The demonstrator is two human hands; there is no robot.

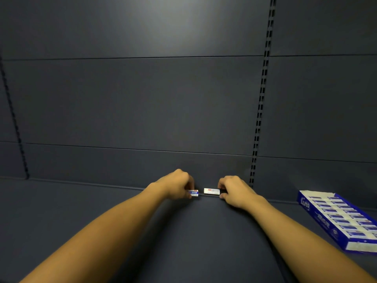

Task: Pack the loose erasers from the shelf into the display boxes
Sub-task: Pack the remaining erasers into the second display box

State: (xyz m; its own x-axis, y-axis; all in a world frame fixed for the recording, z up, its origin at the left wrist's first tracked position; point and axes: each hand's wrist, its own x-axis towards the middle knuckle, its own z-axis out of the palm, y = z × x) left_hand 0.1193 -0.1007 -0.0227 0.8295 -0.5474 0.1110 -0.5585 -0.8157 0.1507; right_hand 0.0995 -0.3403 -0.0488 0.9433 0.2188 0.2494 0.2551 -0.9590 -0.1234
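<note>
Two loose erasers lie at the back of the dark shelf [81, 211], where it meets the rear panel. My left hand [175, 185] pinches a blue-and-white sleeved eraser [194, 193] with curled fingers. My right hand [234, 189] pinches the right end of a white eraser [211, 191] between thumb and fingers. The two erasers sit a short gap apart. A blue display box [338, 219], packed with rows of blue-sleeved erasers, lies on the shelf at the far right.
The dark rear panel [142, 99] rises straight behind the erasers. A slotted upright [259, 119] runs down just right of my right hand, and another slotted upright [14, 119] stands at the far left.
</note>
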